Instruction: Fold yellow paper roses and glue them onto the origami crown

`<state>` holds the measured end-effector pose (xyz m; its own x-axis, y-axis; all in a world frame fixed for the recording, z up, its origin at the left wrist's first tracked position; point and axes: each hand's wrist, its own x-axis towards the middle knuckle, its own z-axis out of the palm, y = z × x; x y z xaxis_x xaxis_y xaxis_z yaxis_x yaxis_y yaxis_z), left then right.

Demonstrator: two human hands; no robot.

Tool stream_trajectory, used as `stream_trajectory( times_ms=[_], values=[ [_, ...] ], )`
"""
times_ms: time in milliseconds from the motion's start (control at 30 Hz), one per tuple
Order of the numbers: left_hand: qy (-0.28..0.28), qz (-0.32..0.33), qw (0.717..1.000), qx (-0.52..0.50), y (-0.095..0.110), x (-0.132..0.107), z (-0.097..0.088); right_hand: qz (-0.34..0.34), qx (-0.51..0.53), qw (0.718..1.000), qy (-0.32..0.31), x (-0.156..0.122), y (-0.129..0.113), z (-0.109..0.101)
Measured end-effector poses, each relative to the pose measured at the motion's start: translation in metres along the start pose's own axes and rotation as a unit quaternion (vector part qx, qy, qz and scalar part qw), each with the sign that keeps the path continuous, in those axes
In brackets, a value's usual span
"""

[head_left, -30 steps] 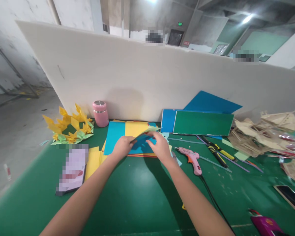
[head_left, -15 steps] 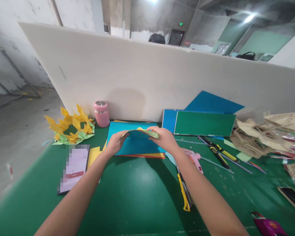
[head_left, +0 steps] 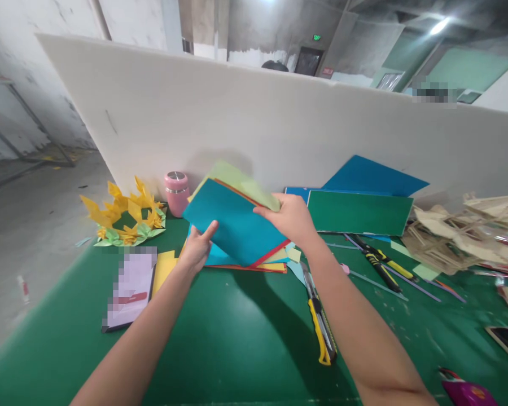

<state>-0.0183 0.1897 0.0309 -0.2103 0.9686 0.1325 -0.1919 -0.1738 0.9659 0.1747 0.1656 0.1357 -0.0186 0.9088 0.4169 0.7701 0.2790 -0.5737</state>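
Observation:
A tilted stack of coloured paper sheets (head_left: 237,225) is raised in front of me, with a blue sheet facing me and red and light green ones behind it. My left hand (head_left: 198,248) grips its lower left edge, thumb up on the blue face and other fingers behind. At the upper right edge my right hand (head_left: 290,217) pinches the stack, holding the pale green sheet (head_left: 241,181) against the rest. Below lies a flat pile of coloured paper (head_left: 218,259) on the green table, partly covered by the raised sheets.
A yellow paper crown (head_left: 127,217), a pink flask (head_left: 177,194) and a phone (head_left: 138,282) stand or lie to the left. A yellow utility knife (head_left: 317,324) rests beside my right forearm. Pliers (head_left: 383,268), paper strips and wooden models (head_left: 440,234) occupy the right. A white board (head_left: 254,118) borders the back.
The sheets have turned from nearly edge-on to showing their blue face, and more of them are lifted. My left hand has moved slightly down; my right hand has moved up and right.

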Motion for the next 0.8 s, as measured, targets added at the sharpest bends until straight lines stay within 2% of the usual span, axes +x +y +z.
stream_trajectory(
  times_ms=[100,233,333,433,533,667,800],
  values=[
    [-0.041,-0.046,0.997,-0.044,0.012,-0.007,0.009,0.051,0.113,0.992,0.006,0.01,0.002,0.002],
    [-0.018,-0.033,0.996,-0.079,0.028,-0.002,0.012,0.109,0.212,0.97,-0.052,0.008,0.022,0.011],
    [0.001,-0.006,0.997,-0.073,0.035,0.004,0.01,0.1,0.264,0.957,-0.072,0.0,0.037,0.015],
    [-0.002,0.009,0.999,-0.047,0.035,0.006,0.011,0.073,0.311,0.947,-0.028,-0.007,0.046,0.022],
    [-0.027,0.011,1.0,-0.008,0.034,0.005,0.016,0.079,0.356,0.931,0.013,-0.011,0.052,0.032],
    [-0.067,0.005,0.996,0.06,0.031,0.005,0.015,0.098,0.397,0.912,-0.013,-0.018,0.061,0.048],
    [-0.067,-0.002,0.99,0.123,0.019,0.003,0.009,0.136,0.408,0.901,-0.047,-0.028,0.07,0.063]
  ],
)
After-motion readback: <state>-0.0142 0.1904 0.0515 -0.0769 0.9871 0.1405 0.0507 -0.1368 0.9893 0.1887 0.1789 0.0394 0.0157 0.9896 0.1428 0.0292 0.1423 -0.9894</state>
